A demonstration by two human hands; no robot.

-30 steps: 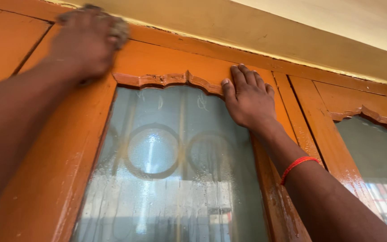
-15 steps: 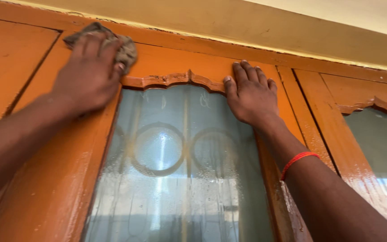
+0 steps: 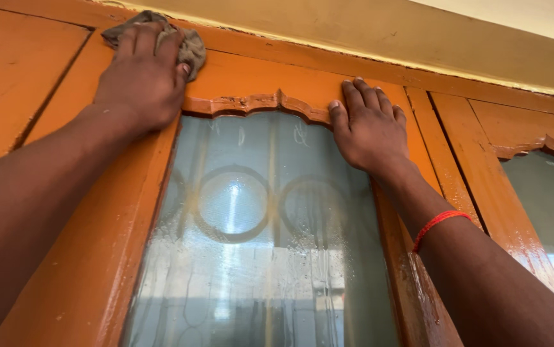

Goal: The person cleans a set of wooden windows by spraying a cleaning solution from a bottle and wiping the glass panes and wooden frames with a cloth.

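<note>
Wiping is underway: left hand (image 3: 140,80), fingers together, is pressing a grey rag (image 3: 190,48) onto the orange window frame (image 3: 251,80); right hand (image 3: 370,128) is bracing flat, fingers slightly spread.

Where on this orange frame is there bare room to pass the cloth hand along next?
Bare top rail lies open between the left hand, which presses the cloth, and the right hand. The left upright below the left forearm is also free. It is crowded at the pane's upper right corner, where the right hand lies flat over rail and carved trim.
</note>
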